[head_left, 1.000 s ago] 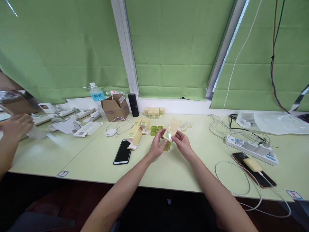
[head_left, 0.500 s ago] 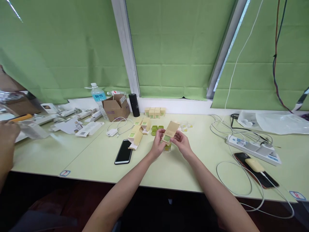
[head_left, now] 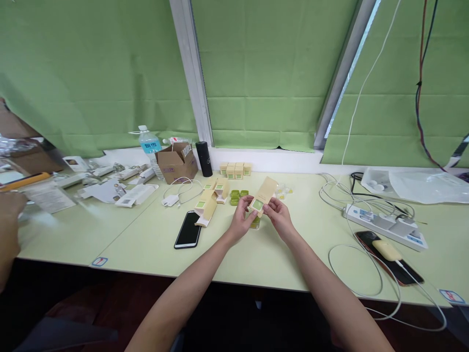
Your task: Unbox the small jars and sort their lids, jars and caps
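Between my two hands is a flat beige cardboard box [head_left: 266, 189] with a green window, held tilted above the table. My left hand [head_left: 242, 220] pinches its left edge, while the fingers of my right hand [head_left: 279, 215] close on its lower right side. Just beneath the box sits a small clear container with green contents [head_left: 255, 223], partly covered by my hands. Several small green square containers [head_left: 235, 197] stand behind my left hand. To their left are beige cartons [head_left: 207, 204], one with its flap open.
A black phone [head_left: 188, 230] lies at the left, before a brown cardboard box [head_left: 177, 164] and a black cylinder [head_left: 203, 159]. Small beige boxes [head_left: 235, 170] line the back. At right are a power strip [head_left: 384, 227] and cables. Another person's hand [head_left: 10, 210] shows far left.
The beige box has shifted slightly right and tipped, showing more of its front. Both my hands keep their grip. At far left, the other person's hand and a white paper item have moved.
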The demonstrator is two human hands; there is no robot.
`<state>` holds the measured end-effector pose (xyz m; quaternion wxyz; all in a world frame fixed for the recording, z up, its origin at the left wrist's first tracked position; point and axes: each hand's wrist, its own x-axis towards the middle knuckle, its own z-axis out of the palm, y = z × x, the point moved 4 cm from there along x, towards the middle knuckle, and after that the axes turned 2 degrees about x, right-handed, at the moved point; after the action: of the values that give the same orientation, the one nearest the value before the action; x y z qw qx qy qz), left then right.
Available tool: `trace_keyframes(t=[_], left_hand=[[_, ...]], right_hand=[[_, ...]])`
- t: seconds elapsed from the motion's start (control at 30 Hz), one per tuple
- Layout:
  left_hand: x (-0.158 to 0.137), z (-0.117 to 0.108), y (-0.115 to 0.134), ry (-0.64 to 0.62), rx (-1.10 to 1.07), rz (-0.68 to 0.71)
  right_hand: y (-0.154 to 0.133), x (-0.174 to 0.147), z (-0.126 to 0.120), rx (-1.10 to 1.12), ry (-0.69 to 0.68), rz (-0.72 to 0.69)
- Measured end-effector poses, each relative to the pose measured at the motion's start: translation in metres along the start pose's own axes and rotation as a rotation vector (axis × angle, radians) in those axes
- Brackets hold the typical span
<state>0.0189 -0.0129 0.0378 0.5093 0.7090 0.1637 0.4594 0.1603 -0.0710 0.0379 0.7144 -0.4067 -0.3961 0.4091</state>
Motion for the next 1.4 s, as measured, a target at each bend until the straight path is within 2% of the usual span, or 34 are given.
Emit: trace_keyframes(t=[0.27, 0.43, 0.63, 0.77, 0.93, 1.03, 1.13, 1.23, 1.4], left_hand=[[-0.001, 0.002, 0.0, -0.068, -0.128, -0.011], [-0.002, 0.002, 0.005, -0.078, -0.061, 0.05], [-0.001, -0.004, 0.006, 0.033, 0.162, 0.081], [0.001, -0.005, 0.001, 0.12, 0.17, 0.057], [-0.004, -0.001, 0.0, 0.07, 0.124, 0.052], [-0.007, -0.004, 0.001, 0.123, 0.202, 0.057], [-0.007, -0.006, 0.006, 0.178, 0.394, 0.17], [-0.005, -0.005, 0.01, 0.168, 0.466, 0.255], [-0.003, -0.008, 0.006, 0.228, 0.421, 0.192]], right_hand=[[-0.002, 0.001, -0.001, 0.101, 0.048, 0.047], [-0.006, 0.001, -0.001, 0.197, 0.087, 0.078], [-0.005, -0.003, 0.004, 0.154, 0.093, 0.098], [-0.006, -0.004, 0.005, 0.11, 0.077, 0.11], [-0.007, -0.005, 0.009, 0.147, 0.028, 0.11], [-0.004, -0.006, 0.013, 0.144, -0.013, 0.144], [-0.005, -0.007, 0.014, 0.14, -0.029, 0.134], [-0.007, -0.006, 0.012, 0.137, -0.034, 0.111], [-0.005, -0.004, 0.008, 0.144, -0.028, 0.101]])
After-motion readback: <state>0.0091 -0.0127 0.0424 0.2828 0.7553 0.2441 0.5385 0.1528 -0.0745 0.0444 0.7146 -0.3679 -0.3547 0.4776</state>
